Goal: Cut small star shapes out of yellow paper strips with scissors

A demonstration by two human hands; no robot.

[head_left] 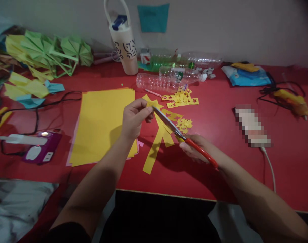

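My left hand [134, 119] pinches a small piece of yellow paper [150, 103] between thumb and fingers. Red-handled scissors [201, 151] are gripped in my right hand [194, 143], their blades pointing up and left so that the tips meet the paper at my left fingertips. Below the blades, yellow paper strips [153, 150] lie on the red table [209, 111]. A little heap of yellow paper stars [184, 125] sits just beyond my right hand. Farther back are yellow strips with star-shaped holes [181, 99].
Left of my hands lies a stack of yellow paper sheets [103, 118]. Plastic bottles [156, 82] and a white tumbler [125, 50] stand or lie behind. At right are a phone [252, 126] on a cable and a yellow glue gun [291, 103]; a purple power strip [51, 143] is at left.
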